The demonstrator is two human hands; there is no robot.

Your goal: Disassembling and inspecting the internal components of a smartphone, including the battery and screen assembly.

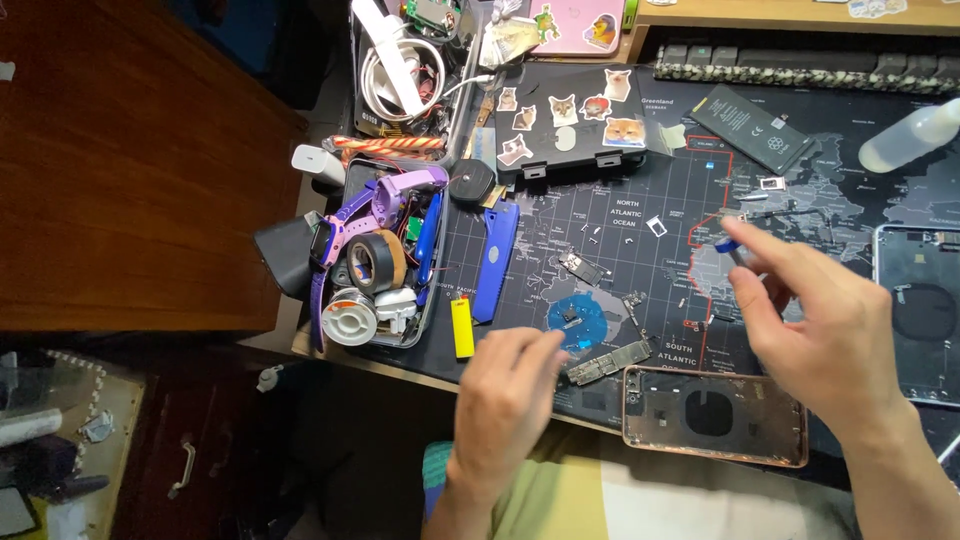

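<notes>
Right hand [820, 330]: raised above the mat, fingers [765, 262] pinched on a thin tool [732, 247] with a blue tip; the tool points up and left, toward the small parts near the red line on the mat.
Left hand [505, 400]: low at the desk's near edge, fingers [545, 345] loosely curled and holding nothing, their tips just beside the blue disc [580, 322] and the board [608, 363].
Board: long, narrow, dark, lying flat on the mat between the two hands, just left of the phone frame.
Blue disc: round, flat on the mat, a small dark chip at its middle.
Phone frame [714, 414]: rose-gold back shell, open side up, at the near edge of the desk, below the right hand.
Mat [600, 215]: dark world-map print, covering the desk [350, 355]; small screws and brackets are scattered over it.
Battery [755, 128]: black, flat, at the far side of the mat, well apart from both hands.
Case [570, 120]: black, shut, covered in cat stickers, behind the mat.
Tray [385, 255]: at the left, full of purple watch straps, tape rolls and wire.
Lighter [463, 327]: yellow, just right of the tray, beside a blue handle [496, 260].
Bottle [910, 135]: clear, lying at the far right.
</notes>
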